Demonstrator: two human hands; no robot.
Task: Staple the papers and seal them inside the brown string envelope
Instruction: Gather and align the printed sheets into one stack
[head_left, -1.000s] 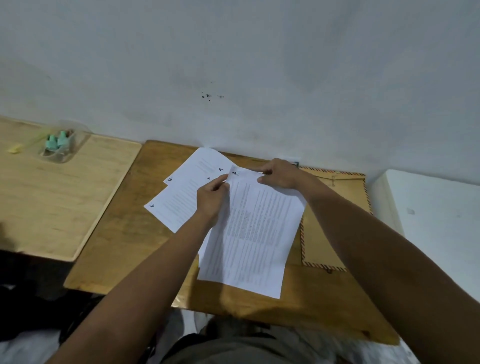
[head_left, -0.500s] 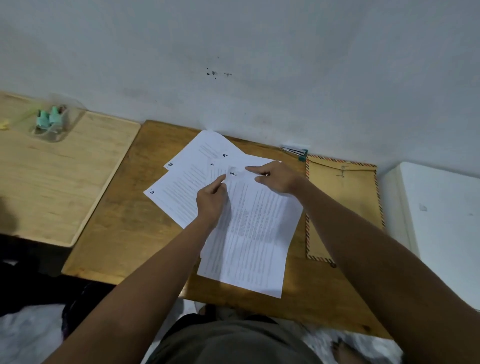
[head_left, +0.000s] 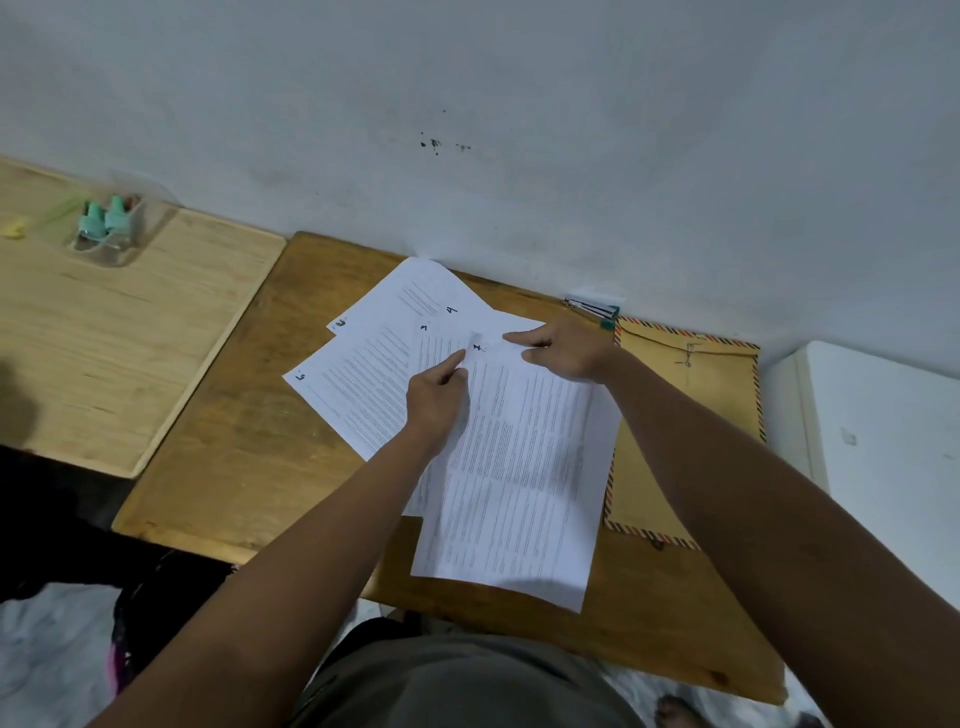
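- My left hand (head_left: 436, 397) pinches the top printed sheet (head_left: 519, 467) at its far left corner.
- My right hand (head_left: 563, 351) presses straight fingers on that sheet's far edge.
- More numbered papers (head_left: 374, 379) fan out left; the brown string envelope (head_left: 711, 395) lies right, the stapler (head_left: 595, 309) at the far wall.

Both bare forearms reach forward from the lower edge of the view and draw close together at the hands. The left hand (head_left: 439, 392) has its fingers curled under, thumb stretched forward to a point. The right hand (head_left: 563, 353) lies knuckles up, index finger and thumb extended leftward towards the left thumb, the other fingers tucked beneath.
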